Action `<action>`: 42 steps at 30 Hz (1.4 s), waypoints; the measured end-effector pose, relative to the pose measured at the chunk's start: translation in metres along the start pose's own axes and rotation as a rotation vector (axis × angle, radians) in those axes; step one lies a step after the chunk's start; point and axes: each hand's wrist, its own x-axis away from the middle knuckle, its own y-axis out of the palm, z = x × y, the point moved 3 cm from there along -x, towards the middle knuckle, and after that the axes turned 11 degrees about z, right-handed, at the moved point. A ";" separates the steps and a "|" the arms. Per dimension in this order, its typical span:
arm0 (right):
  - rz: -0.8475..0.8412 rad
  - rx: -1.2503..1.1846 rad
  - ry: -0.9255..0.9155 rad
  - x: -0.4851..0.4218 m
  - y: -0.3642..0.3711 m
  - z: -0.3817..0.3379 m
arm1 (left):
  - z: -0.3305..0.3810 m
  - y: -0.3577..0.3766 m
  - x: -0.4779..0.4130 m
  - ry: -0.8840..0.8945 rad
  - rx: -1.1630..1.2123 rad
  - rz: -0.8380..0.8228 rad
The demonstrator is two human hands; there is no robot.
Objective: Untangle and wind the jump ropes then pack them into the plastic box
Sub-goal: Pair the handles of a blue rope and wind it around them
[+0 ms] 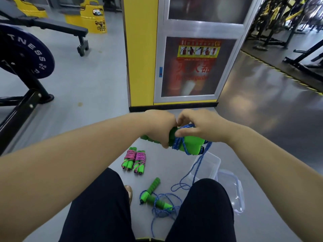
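Out in front of your knees, your left hand [160, 127] has its fingers clenched round the foam end of a pair of green handles [192, 142]. The pair lies side by side, long axis running left to right, black-capped ends pointing right and slightly down. Your right hand [201, 126] sits on top, fingers curled and pinching the blue rope [196, 165] where it wraps across the handles. From there the rope's free length hangs down and trails to the floor [97, 88] by your right knee.

Down to your left, two wound pink ropes [134, 160] lie on the floor, touching side by side. Their long axes run away from you and their green handle ends point back toward you.

Between your legs, a second blue rope [163, 203] lies loose in a tangle. One of its green handles slants up and to the right; the other lies lower, angled down to the right, and the two meet at their cap ends.

Over on the right, the clear plastic box [214, 163] stands open on the floor. The hanging rope crosses its near wall, and I can't tell whether any of it is inside. A clear lid [235, 189] lies just beside the box, on its right.
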 end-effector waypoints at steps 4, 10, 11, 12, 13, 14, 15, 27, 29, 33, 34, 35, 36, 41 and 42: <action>-0.070 0.249 -0.001 0.007 0.010 -0.006 | 0.004 0.013 -0.002 0.030 0.082 -0.038; -0.035 0.404 -0.113 0.008 0.010 -0.009 | 0.006 0.019 -0.007 -0.027 0.225 -0.018; -0.033 0.401 -0.117 0.008 0.008 -0.009 | 0.005 0.018 -0.006 -0.037 0.253 -0.029; -0.034 0.396 -0.119 0.008 0.008 -0.008 | 0.003 0.017 -0.004 -0.045 0.284 -0.055; -0.036 0.392 -0.117 0.008 0.007 -0.007 | -0.001 0.016 -0.002 -0.055 0.317 -0.095; -0.036 0.389 -0.114 0.009 0.007 -0.006 | -0.004 0.014 0.001 -0.067 0.349 -0.139; -0.035 0.385 -0.112 0.011 0.009 -0.005 | -0.008 0.014 0.004 -0.079 0.374 -0.179; -0.237 0.090 -0.125 -0.001 -0.001 -0.012 | -0.012 0.029 0.013 -0.001 0.226 -0.211; -0.245 0.077 -0.135 -0.008 -0.008 -0.014 | -0.007 0.023 0.013 0.045 0.168 -0.150; -0.345 0.014 -0.081 -0.015 -0.020 -0.015 | -0.003 0.006 0.016 0.130 0.001 -0.001; -0.359 -0.024 -0.064 -0.015 -0.023 -0.016 | -0.002 0.003 0.016 0.145 -0.009 0.008; -0.362 -0.066 -0.052 -0.016 -0.027 -0.018 | -0.002 0.001 0.017 0.153 0.000 0.006; -0.360 -0.108 -0.057 -0.016 -0.030 -0.021 | -0.002 -0.001 0.018 0.148 0.036 -0.013; -0.269 -0.246 -0.147 -0.018 -0.044 -0.034 | -0.003 -0.008 0.027 0.112 0.352 -0.091; -0.233 -0.288 -0.126 -0.019 -0.045 -0.027 | -0.005 -0.010 0.029 0.116 0.403 -0.081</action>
